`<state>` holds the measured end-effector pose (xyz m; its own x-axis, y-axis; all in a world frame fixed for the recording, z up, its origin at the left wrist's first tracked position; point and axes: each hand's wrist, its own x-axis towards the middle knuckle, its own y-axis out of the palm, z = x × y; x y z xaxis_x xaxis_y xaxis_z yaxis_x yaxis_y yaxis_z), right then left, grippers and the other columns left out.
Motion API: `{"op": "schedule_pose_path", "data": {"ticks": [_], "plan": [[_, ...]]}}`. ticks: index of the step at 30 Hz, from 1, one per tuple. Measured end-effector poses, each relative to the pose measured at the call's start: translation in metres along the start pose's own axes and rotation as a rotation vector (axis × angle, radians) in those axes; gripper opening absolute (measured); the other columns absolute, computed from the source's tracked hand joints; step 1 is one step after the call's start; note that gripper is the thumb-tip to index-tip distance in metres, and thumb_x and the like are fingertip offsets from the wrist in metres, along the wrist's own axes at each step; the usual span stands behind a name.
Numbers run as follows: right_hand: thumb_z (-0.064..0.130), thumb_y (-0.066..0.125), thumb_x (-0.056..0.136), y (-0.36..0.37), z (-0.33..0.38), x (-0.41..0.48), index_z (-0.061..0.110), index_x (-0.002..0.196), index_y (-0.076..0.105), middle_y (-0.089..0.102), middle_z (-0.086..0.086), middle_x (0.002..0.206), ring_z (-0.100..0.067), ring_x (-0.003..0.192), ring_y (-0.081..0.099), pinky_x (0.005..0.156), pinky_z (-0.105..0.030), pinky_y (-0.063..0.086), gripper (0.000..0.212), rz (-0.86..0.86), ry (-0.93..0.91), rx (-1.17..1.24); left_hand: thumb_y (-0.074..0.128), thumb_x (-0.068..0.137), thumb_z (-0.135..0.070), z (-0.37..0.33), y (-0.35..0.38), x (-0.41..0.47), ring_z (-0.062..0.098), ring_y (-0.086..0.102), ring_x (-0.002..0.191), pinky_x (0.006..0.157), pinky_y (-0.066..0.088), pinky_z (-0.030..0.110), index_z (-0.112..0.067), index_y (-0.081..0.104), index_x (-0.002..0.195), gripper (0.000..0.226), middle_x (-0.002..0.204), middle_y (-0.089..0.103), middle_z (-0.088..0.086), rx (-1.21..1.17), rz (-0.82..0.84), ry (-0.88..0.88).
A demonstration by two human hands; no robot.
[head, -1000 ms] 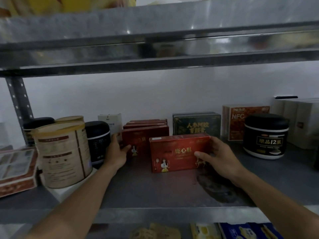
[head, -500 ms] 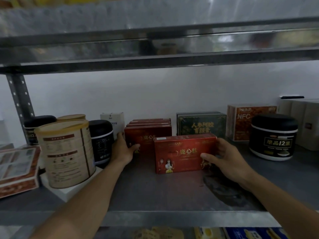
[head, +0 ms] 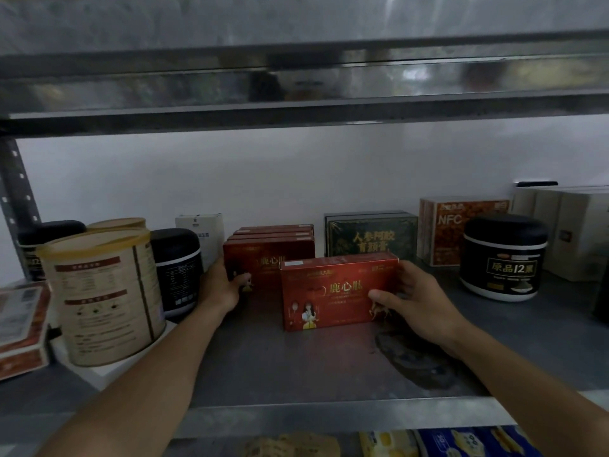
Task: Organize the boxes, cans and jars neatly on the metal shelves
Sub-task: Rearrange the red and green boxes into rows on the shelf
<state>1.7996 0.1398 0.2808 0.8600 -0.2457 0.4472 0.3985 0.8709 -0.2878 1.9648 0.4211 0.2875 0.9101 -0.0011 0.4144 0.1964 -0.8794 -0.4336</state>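
On the metal shelf, the red box held by the right hand could be tipped if pushed crooked into the row held by the left hand.

Right hand grips right end of front red box.
- Toward person from grip: bare shelf deck, open to front edge.
- Right of grip: open strip of deck up to black jar.
- Behind grip: dark green box and NFC box block back.
- Left of grip: row of red boxes just behind front box. Left hand holds row's left end. Black canister and tan can crowd that side.
- Above grip: tall open gap under upper shelf.
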Motion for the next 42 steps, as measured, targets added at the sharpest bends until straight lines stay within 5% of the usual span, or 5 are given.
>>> {"op": "schedule_pose_path", "data": {"ticks": [12,21,27,37,42], "plan": [[0.022,0.079,0.077,0.002,0.005,0.0,0.02,0.129,0.054,0.065,0.011,0.116,-0.004,0.109,0.061,0.093,-0.023,0.05,0.058,0.009,0.028,-0.013,0.056,0.096,-0.033,-0.003,-0.016,-0.011,0.025,0.058,0.111,0.094,0.047,0.038,-0.012,0.055,0.126,0.036,0.126,0.061,0.008,-0.025,0.028,-0.115],[0.026,0.081,0.077,0.05,0.019,0.013,0.017,0.128,0.056,0.066,0.003,0.118,-0.014,0.11,0.062,0.098,-0.039,0.052,0.057,-0.018,0.061,-0.05,0.065,0.082,-0.049,-0.037,-0.035,-0.063,0.006,0.049,0.12,0.093,0.036,0.024,-0.04,0.043,0.127,0.051,0.113,0.052,-0.024,-0.368,0.21,-0.059],[0.029,0.077,0.082,0.089,0.031,0.029,0.013,0.125,0.06,0.067,0.0,0.115,-0.008,0.099,0.06,0.088,-0.019,0.046,0.05,-0.05,0.041,-0.16,0.081,0.075,-0.035,-0.03,-0.03,-0.06,0.006,0.037,0.111,0.093,0.03,0.024,-0.019,0.024,0.149,0.094,0.136,0.045,-0.004,-0.248,0.129,-0.087],[0.029,0.068,0.09,0.118,0.021,0.051,0.021,0.138,0.048,0.064,0.0,0.124,-0.019,0.113,0.06,0.088,-0.018,0.042,0.053,0.036,-0.001,-0.303,0.081,0.077,-0.018,0.001,-0.015,-0.026,0.019,0.052,0.123,0.106,0.041,0.039,-0.019,0.035,0.142,0.08,0.134,0.055,0.0,-0.162,0.103,-0.048],[0.021,0.063,0.093,0.12,0.017,0.058,0.021,0.143,0.037,0.062,-0.005,0.128,-0.025,0.116,0.058,0.092,-0.027,0.045,0.056,0.096,0.028,-0.393,0.076,0.081,-0.017,0.004,-0.01,-0.019,0.022,0.051,0.121,0.095,0.039,0.03,-0.014,0.039,0.133,0.064,0.133,0.054,0.005,-0.111,0.064,-0.058]]}}
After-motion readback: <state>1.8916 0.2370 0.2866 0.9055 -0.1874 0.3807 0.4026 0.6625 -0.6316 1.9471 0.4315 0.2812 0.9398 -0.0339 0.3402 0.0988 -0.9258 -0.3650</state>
